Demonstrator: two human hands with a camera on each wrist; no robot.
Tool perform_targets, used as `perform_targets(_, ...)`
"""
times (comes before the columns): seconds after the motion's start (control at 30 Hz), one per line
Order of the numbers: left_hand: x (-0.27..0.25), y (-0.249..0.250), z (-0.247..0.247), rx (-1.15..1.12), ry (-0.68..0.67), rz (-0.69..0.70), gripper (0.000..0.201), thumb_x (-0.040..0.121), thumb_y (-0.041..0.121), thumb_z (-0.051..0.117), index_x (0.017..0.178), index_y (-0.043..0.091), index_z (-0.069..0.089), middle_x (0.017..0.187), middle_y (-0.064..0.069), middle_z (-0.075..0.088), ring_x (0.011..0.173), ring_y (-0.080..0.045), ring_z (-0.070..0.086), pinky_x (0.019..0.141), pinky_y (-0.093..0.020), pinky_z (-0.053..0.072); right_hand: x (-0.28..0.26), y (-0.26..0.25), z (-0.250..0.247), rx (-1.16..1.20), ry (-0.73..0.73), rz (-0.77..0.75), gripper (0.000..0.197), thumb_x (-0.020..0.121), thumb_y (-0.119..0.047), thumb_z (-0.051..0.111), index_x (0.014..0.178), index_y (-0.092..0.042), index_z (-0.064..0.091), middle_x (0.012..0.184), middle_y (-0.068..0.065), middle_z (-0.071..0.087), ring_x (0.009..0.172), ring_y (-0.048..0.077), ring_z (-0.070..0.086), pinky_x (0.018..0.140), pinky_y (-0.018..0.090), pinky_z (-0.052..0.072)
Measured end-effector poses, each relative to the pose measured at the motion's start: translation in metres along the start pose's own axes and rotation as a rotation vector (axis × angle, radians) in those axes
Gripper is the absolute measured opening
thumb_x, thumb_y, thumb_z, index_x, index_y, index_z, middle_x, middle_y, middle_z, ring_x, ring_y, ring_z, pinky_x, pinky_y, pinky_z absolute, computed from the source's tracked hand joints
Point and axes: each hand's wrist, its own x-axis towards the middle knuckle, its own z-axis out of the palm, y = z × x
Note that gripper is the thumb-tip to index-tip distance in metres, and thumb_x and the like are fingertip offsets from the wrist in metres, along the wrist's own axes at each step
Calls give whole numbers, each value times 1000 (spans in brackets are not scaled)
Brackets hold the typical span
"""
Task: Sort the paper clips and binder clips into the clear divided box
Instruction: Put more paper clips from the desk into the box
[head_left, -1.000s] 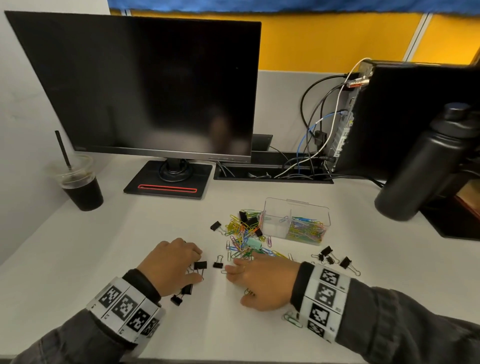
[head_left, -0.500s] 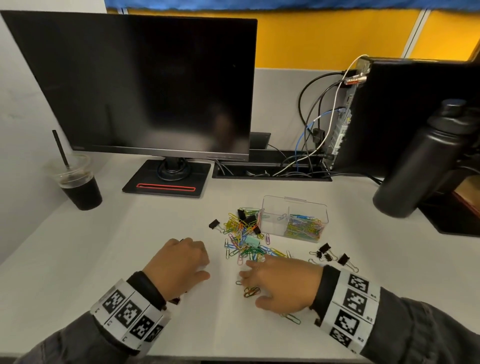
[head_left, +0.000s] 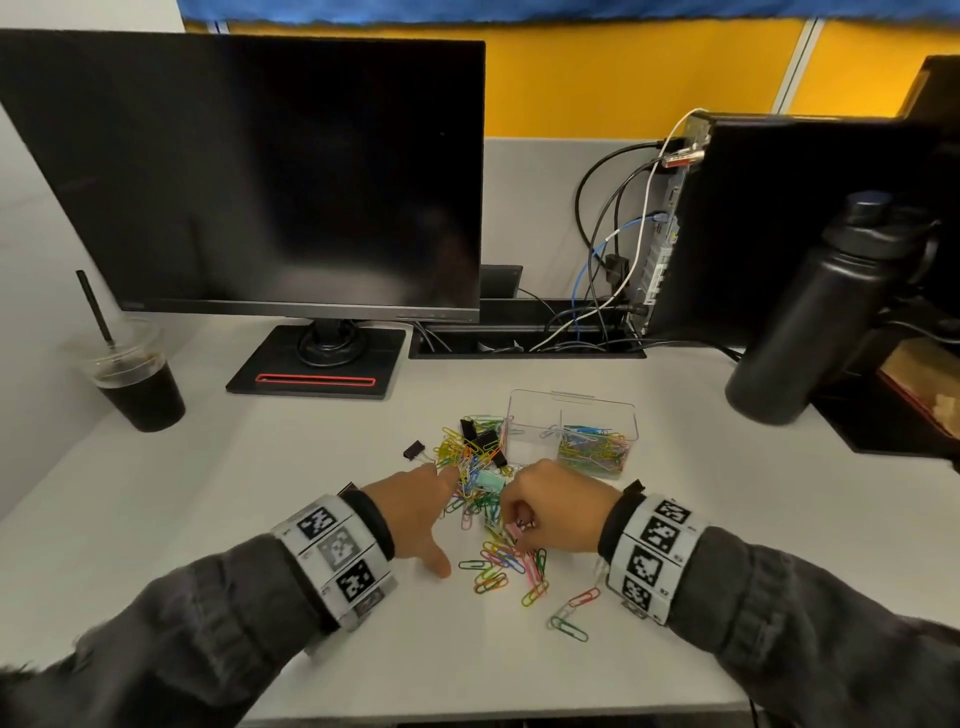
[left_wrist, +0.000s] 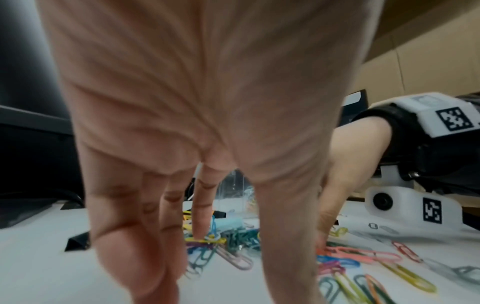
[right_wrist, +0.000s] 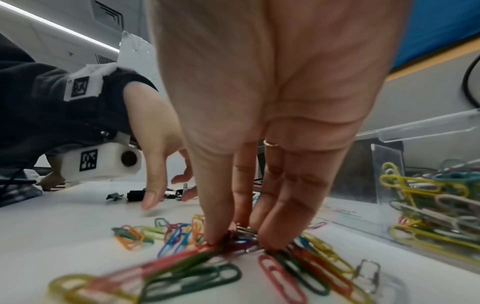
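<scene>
A pile of coloured paper clips (head_left: 475, 470) with black binder clips (head_left: 484, 439) and a mint binder clip (head_left: 491, 481) lies left of the clear divided box (head_left: 571, 402). The box's right compartment holds paper clips (head_left: 593, 453). More paper clips (head_left: 506, 564) are strewn nearer me. My left hand (head_left: 432, 512) is at the pile with straight fingers, and a fingertip (left_wrist: 201, 234) touches the clips. My right hand (head_left: 519, 526) points down, and its fingertips (right_wrist: 214, 236) pinch a small pink binder clip (head_left: 515, 530) with silver handles among the loose clips.
A dark monitor (head_left: 260, 182) on its stand fills the back left. An iced coffee cup (head_left: 136, 387) sits at far left. A black bottle (head_left: 810, 322), a computer tower (head_left: 789, 228) and cables (head_left: 613, 260) crowd the back right. A lone black binder clip (head_left: 414, 449) lies left of the pile.
My left hand left the black binder clips and reached right to the pile with fingers straightened. My right hand rose from lying flat on the table, turned its fingers down and pinched a small clip.
</scene>
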Motion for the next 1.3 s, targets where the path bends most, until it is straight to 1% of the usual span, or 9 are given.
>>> perform_targets(0.23, 15, 21, 4, -76, 2, 121, 57, 76, 33, 75, 117, 10, 44, 110, -8, 52, 90, -22, 50, 75, -31, 41, 2, 8, 3, 32, -5, -24, 15, 77, -16, 72, 84, -15, 58, 85, 3, 60, 76, 21, 57, 67, 36, 51)
perform_targets(0.43, 13, 24, 7, -105, 56, 151, 64, 72, 42, 77, 117, 14, 41, 109, -6, 51, 87, -20, 48, 74, -31, 42, -21, 31, -23, 184, 142, 25, 13, 83, -19, 70, 81, -17, 58, 72, -13, 55, 63, -1, 49, 59, 11, 37)
perform_targets(0.53, 8, 27, 9, -44, 34, 138, 73, 69, 43, 78, 121, 13, 37, 113, -8, 51, 95, -25, 53, 79, -36, 46, -44, 59, -36, 116, 249, 172, 12, 82, -21, 71, 86, -19, 59, 76, -9, 58, 70, 5, 52, 64, 14, 44)
perform_targets(0.63, 11, 34, 9, 3, 6, 136, 75, 72, 36, 78, 126, 8, 34, 116, -12, 52, 101, -28, 55, 75, -33, 44, -61, 80, -27, -9, 156, 355, 10, 83, -19, 70, 87, -18, 61, 88, 1, 63, 77, 18, 61, 72, 29, 56)
perform_targets(0.77, 23, 49, 7, -44, 4, 208, 65, 74, 30, 77, 124, 8, 42, 108, -11, 59, 94, -26, 57, 77, -35, 47, -67, 88, -17, -30, 104, 415, 11, 85, -21, 67, 89, -20, 57, 98, 3, 61, 83, 19, 59, 72, 25, 50)
perform_targets(0.93, 24, 38, 0, -115, 99, 190, 57, 74, 26, 78, 119, 14, 45, 90, 1, 52, 78, -16, 47, 65, -27, 38, -69, 75, -19, -2, 192, 325, 30, 80, -22, 74, 106, -18, 59, 105, 1, 60, 78, 11, 52, 67, 18, 43)
perform_targets(1.03, 21, 21, -5, -98, 103, 133, 55, 72, 25, 79, 115, 16, 47, 94, 1, 53, 80, -16, 48, 69, -26, 38, -71, 55, -11, 95, 68, 205, 58, 70, -35, 81, 118, -22, 51, 109, -2, 55, 75, 2, 46, 62, 14, 37)
perform_targets(1.17, 21, 18, -6, -98, 74, 141, 56, 74, 22, 78, 120, 18, 46, 95, 2, 55, 69, -9, 45, 67, -25, 38, -55, 37, 0, 54, -36, 155, 97, 63, -47, 83, 140, -17, 33, 133, 0, 41, 115, 16, 44, 96, 28, 42)
perform_targets(1.3, 27, 28, -6, -42, 121, 173, 48, 82, 16, 69, 124, 18, 46, 95, 1, 51, 84, -14, 44, 70, -24, 34, -26, 30, 0, 36, -41, 101, 99, 70, -55, 74, 146, -12, 27, 144, 5, 37, 129, 22, 37, 108, 31, 33)
